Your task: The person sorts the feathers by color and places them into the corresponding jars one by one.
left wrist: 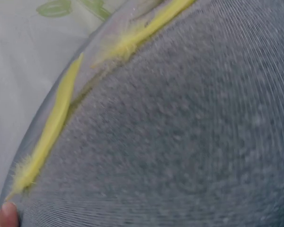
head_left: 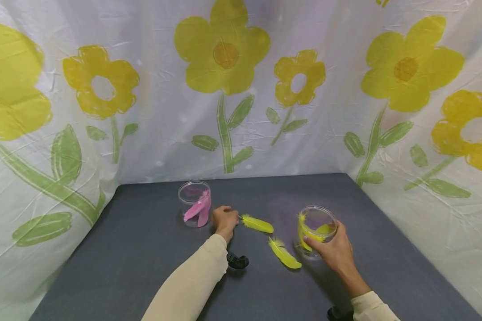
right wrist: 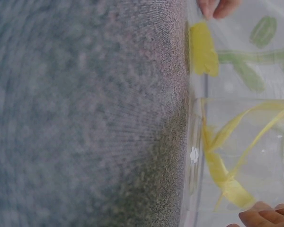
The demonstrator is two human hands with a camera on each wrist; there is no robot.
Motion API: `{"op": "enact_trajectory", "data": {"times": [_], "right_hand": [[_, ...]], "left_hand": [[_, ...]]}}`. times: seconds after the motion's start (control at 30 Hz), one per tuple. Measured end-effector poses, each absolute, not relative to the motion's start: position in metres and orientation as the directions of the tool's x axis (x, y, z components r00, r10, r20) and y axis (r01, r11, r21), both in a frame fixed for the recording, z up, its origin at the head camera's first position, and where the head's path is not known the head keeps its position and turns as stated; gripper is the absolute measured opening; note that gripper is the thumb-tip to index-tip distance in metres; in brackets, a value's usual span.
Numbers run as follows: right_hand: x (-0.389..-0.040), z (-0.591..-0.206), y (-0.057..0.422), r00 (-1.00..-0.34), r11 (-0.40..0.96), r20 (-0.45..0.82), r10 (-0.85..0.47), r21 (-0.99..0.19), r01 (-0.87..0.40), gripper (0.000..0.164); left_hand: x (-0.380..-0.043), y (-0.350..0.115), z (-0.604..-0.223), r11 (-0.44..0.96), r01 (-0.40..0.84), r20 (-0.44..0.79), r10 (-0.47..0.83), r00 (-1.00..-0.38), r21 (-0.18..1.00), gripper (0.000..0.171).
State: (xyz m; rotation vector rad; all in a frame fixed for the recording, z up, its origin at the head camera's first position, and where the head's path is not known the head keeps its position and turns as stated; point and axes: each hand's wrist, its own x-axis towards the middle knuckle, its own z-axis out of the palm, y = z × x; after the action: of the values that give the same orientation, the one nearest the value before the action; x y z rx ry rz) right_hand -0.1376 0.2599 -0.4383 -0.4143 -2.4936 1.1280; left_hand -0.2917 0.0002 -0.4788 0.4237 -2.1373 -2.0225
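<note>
My left hand (head_left: 226, 220) pinches the quill end of a yellow feather (head_left: 258, 224); in the left wrist view that feather (left wrist: 54, 123) slants up from the fingertips. A second yellow feather (head_left: 285, 254) lies on the table between the hands. My right hand (head_left: 338, 250) grips the side of a clear round jar (head_left: 316, 211), thumb toward me. Inside are several yellow feathers (head_left: 306, 236), also seen through the wall in the right wrist view. Just left of the left hand stands another clear jar (head_left: 193, 184) with pink feathers (head_left: 201, 209).
The dark grey table (head_left: 144, 263) runs back to a white cloth (head_left: 156, 111) printed with yellow flowers, which also hangs on both sides. A black strap-like piece (head_left: 238, 261) shows by the left wrist, and another dark piece (head_left: 339, 314) is near the right wrist.
</note>
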Motion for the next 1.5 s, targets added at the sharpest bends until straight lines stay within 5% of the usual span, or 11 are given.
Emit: {"op": "enact_trajectory", "data": {"times": [0.67, 1.07, 1.5], "right_hand": [[-0.138, -0.438, 0.262, -0.906, 0.639, 0.189, 0.379, -0.762, 0.108, 0.107], [-0.138, -0.438, 0.262, -0.904, 0.644, 0.191, 0.383, -0.756, 0.113, 0.105], [-0.138, -0.439, 0.261, -0.897, 0.639, 0.197, 0.396, -0.76, 0.115, 0.106]], "left_hand": [[-0.296, 0.01, -0.48, 0.114, -0.13, -0.092, -0.289, -0.953, 0.985, 0.029], [-0.293, 0.013, -0.481, 0.001, -0.113, -0.108, -0.29, -0.951, 0.994, 0.033], [-0.288, 0.016, -0.44, -0.039, 0.06, 0.051, -0.203, -0.978, 0.997, 0.031]]}}
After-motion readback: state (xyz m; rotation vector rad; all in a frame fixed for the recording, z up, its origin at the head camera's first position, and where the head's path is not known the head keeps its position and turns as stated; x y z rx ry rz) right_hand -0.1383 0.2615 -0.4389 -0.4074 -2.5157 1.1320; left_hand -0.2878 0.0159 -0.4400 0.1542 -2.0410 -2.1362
